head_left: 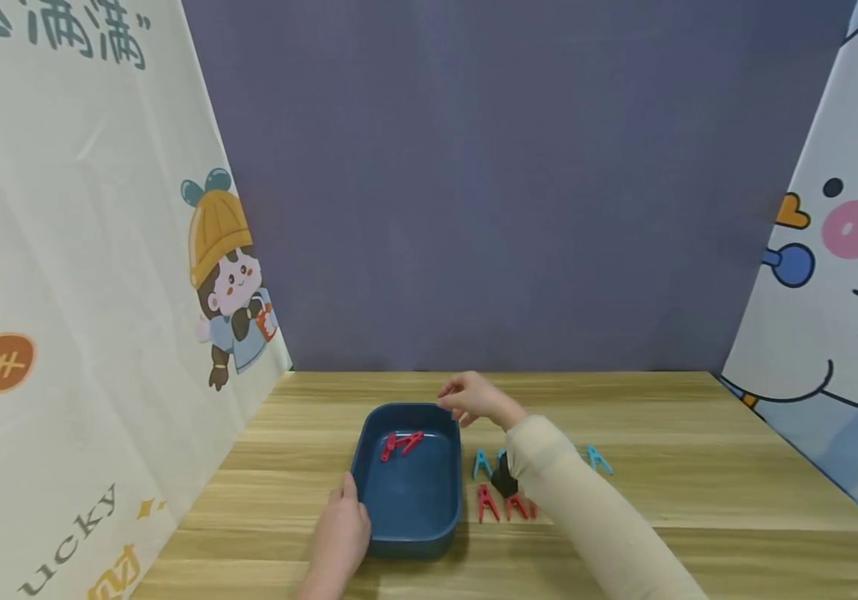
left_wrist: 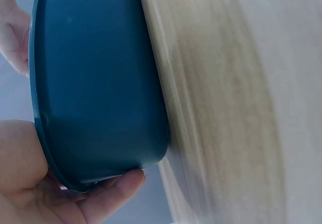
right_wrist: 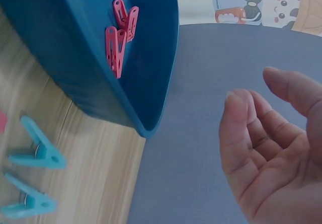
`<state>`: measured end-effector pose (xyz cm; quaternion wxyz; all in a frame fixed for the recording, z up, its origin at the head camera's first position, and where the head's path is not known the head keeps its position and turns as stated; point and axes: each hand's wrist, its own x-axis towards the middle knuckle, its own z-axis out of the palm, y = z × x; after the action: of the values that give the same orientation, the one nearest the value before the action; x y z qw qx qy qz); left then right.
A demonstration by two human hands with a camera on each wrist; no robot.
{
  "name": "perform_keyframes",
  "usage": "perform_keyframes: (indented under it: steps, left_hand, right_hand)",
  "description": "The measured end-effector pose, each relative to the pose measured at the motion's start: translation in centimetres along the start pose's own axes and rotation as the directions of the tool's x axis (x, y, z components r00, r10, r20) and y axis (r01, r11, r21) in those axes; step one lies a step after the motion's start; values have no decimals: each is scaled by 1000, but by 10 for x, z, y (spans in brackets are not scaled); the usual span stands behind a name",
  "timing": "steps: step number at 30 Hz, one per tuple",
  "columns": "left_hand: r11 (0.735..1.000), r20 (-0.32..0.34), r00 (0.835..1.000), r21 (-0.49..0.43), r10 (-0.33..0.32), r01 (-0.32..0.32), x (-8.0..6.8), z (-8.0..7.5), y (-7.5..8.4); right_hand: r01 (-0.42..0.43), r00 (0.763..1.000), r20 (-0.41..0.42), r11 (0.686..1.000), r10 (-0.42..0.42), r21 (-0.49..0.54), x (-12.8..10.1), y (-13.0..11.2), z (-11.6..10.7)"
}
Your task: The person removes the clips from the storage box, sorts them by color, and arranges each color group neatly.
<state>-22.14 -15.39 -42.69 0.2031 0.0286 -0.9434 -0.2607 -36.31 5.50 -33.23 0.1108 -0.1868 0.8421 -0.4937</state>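
A dark blue plastic basin (head_left: 408,504) stands on the table. Two red clothespins (right_wrist: 121,38) lie together on its floor toward the far left. My left hand (head_left: 341,533) grips the basin's near left side; in the left wrist view its fingers (left_wrist: 113,196) curl against the wall at the rim. Above the far right corner hovers my right hand (head_left: 476,397), with nothing between thumb and fingers. The right wrist view shows that hand (right_wrist: 276,158) with its thumb apart from bent fingers, beside the rim.
Right of the basin lie red clothespins (head_left: 487,503) in a nearer row and light blue clothespins (head_left: 482,463) behind, partly hidden by my right sleeve (head_left: 586,508). Another light blue clothespin (head_left: 598,459) lies farther right. A grey backdrop (head_left: 474,208) rises behind the wooden table (head_left: 699,492).
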Motion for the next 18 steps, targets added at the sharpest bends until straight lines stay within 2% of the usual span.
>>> perform_keyframes:
  steps: [18]
  left_hand:
    - [1000, -25, 1000, -10, 18, -18, 2, 3, -2]
  right_hand:
    - [0, 1000, 24, 998, -2, 66, 15, -7, 22]
